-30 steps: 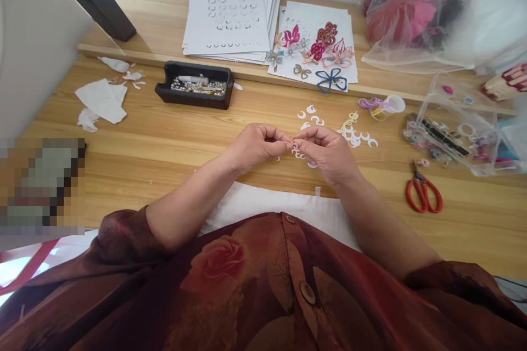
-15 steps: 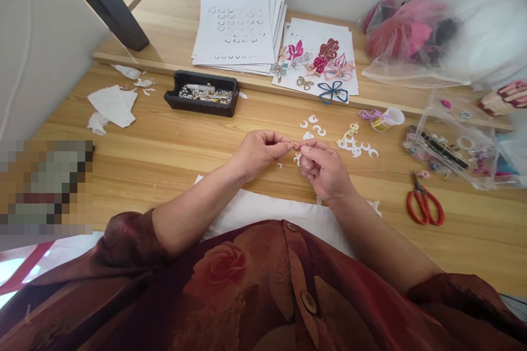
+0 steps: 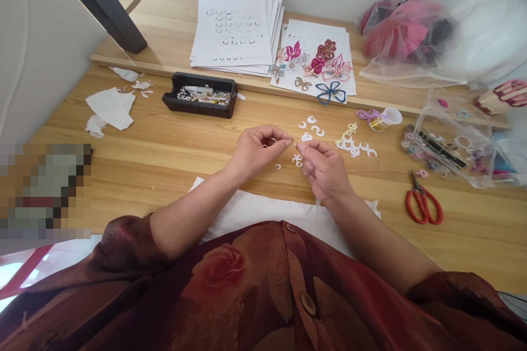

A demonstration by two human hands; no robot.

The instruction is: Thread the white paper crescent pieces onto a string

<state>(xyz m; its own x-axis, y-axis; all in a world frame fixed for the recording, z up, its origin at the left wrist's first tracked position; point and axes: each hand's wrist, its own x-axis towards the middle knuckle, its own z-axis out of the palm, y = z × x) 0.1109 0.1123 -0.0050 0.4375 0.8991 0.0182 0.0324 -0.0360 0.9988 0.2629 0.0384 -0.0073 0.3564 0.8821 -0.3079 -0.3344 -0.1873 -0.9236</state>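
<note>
My left hand (image 3: 257, 151) hovers over the wooden table (image 3: 164, 159), its fingers curled and nothing visible in them. My right hand (image 3: 323, 167) pinches thumb against forefinger on what looks like a tiny white paper piece (image 3: 297, 146), a small gap from the left fingertips. Several white paper crescents (image 3: 308, 129) lie just beyond the hands. More crescents (image 3: 297, 160) sit right beside my right fingertips, and a further cluster (image 3: 354, 146) lies to the right.
A black tray of beads (image 3: 200, 96) and torn white paper (image 3: 110, 108) lie on the left. Stacked punched sheets (image 3: 230, 27) and a sheet of paper flowers (image 3: 313, 60) stand behind. Red scissors (image 3: 423, 203) and a clear plastic bag (image 3: 448, 142) lie on the right.
My fingertips, touching half a second ago, have parted slightly. My left fingers have curled back, and the view has shifted slightly since the oldest frame.
</note>
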